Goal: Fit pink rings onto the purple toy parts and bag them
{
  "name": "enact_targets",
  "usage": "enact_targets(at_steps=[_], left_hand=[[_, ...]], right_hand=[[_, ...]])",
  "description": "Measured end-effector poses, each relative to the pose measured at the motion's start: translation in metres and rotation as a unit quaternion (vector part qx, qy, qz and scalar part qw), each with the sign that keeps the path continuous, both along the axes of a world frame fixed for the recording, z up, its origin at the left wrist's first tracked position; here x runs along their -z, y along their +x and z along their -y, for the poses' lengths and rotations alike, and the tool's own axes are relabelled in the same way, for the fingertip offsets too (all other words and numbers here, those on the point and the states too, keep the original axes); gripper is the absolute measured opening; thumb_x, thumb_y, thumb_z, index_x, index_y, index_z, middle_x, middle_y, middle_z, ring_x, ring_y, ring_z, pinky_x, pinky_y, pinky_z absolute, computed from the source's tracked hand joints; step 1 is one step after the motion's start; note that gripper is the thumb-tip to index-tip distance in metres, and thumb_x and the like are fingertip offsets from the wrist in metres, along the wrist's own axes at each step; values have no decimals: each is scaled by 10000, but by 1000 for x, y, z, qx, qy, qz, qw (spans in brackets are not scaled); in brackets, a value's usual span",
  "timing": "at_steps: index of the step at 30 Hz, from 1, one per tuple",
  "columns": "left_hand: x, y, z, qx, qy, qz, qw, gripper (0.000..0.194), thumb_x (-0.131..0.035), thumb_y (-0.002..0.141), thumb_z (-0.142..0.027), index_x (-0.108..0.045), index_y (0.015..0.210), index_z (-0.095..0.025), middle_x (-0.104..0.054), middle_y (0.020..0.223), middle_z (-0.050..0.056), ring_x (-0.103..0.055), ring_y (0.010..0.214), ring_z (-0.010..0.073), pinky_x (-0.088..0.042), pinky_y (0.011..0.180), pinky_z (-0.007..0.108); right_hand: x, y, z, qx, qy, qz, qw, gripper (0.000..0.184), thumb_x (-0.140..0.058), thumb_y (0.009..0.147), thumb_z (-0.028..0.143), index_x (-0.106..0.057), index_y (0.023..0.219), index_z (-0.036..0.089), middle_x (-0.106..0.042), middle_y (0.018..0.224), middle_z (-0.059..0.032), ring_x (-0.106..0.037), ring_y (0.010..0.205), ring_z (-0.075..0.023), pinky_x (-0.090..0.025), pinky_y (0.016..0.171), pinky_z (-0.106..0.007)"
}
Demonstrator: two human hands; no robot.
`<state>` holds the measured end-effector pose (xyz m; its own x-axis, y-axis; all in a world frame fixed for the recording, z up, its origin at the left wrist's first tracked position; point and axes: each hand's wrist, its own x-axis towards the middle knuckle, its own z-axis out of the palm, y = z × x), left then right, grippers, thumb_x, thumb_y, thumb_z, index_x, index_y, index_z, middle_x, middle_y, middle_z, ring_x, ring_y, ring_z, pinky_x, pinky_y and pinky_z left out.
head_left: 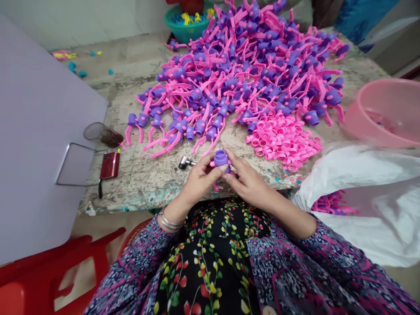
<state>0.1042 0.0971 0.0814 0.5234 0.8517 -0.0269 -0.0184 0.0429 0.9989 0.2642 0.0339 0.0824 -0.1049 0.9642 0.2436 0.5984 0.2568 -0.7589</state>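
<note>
Both my hands meet at the near edge of a speckled stone table (147, 175). My left hand (198, 181) and my right hand (244, 179) pinch one small toy part between them: a purple cup (221, 158) on a pink stem. Just beyond my fingers lies a heap of loose pink rings (284, 140). Behind that spreads a big pile of assembled pink-and-purple pieces (249, 65). Silver bangles sit on my left wrist.
A small metal tool (186, 163) lies left of my hands. A red phone (110, 165) and a clear cup (101, 133) sit at the table's left. A pink basin (385, 111) stands right, a white plastic bag (364, 197) below it, a teal bowl (187, 22) at the back, red stools (49, 271) near left.
</note>
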Motion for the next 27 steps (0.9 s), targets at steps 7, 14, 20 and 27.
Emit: enact_targets(at_steps=[7,14,20,27], left_hand=[[9,-5,5,-37,10,-2,999,362,-745,774,-324,-646,1109,-225,-693,973,23,-632,830,146,-546,756,295],[-1,-3,15,-79,342,-186,918,331,-640,854,-264,-652,1184,-247,-631,998,46,-604,925,173,-515,851,324],[-6,-3,12,-33,295,-161,941,421,-670,822,-269,-602,1238,-252,-630,1105,57,-605,1030,192,-490,944,367],[-2,-1,3,0,33,-83,996,436,-608,880,-391,-539,1287,-251,-672,1101,69,-644,966,190,-531,849,351]], right_hand=[[3,5,8,-25,-64,-207,976,573,-517,963,350,-340,1505,301,-584,1375,-81,-614,1184,-233,-515,1000,-470],[-4,-10,6,104,-34,-196,974,471,-618,895,474,-580,1305,246,-656,1255,-101,-646,1101,-256,-523,973,-474],[3,2,1,110,-14,-248,962,318,-621,902,402,-619,1171,233,-692,1128,-65,-665,1011,-213,-556,902,-399],[8,7,7,28,-13,-194,980,494,-611,902,283,-486,1380,287,-605,1340,-76,-589,1210,-246,-485,1028,-472]])
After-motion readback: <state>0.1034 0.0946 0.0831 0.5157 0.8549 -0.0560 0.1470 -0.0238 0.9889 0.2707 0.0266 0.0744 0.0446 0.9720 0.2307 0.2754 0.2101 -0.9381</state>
